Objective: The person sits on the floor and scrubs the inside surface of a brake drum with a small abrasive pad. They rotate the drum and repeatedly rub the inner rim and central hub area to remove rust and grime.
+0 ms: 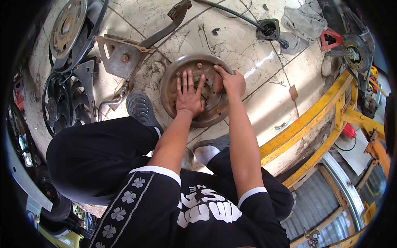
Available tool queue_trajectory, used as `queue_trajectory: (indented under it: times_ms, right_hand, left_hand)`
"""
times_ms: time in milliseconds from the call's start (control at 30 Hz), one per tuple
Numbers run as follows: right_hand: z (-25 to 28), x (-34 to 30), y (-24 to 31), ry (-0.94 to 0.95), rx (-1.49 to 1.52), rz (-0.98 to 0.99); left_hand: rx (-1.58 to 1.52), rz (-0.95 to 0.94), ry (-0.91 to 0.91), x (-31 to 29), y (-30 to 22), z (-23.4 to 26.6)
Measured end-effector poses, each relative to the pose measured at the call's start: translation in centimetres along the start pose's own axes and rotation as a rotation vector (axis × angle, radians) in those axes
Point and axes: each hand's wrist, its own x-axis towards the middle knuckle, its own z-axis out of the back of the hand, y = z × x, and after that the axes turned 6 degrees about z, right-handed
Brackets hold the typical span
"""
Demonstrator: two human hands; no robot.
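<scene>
Head view: a round, worn metal disc [213,101] lies flat on the cracked tile floor [231,37], just ahead of the person's two shoes [142,108]. The left hand [189,94] is laid palm down on the disc's face, left of its middle; fingers spread, grip released, nothing clasped. The right hand [233,84] is at the upper right edge; its grip is clasped on the rim, thumb reaching inward over the face and fingers curled at the outside. A reddish-brown patch [218,83] shows beside that thumb; whether it is a loose piece or part of the disc cannot be told.

Surroundings: a pedal [163,35] with a metal bracket [120,58] lies near the disc, upper left. A black fan [68,101] is farther left. A lever base [268,29] and a grey rag [304,20] lie upper right; a yellow frame [306,124] stands right.
</scene>
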Motion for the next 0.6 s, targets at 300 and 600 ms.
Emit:
queue_trajectory:
  times_ms: [300, 600]
  right_hand:
    - [-2.1, -0.8, -9.3, -0.209, 0.275, 0.193]
    - [-2.7, -6.0, -9.6, -0.667, 0.878, 0.057]
  left_hand:
    - [-0.081, -0.028, -0.141, -0.8, 0.4, -0.8]
    - [-0.315, -0.065, -0.317, -0.2, 1.9, 0.0]
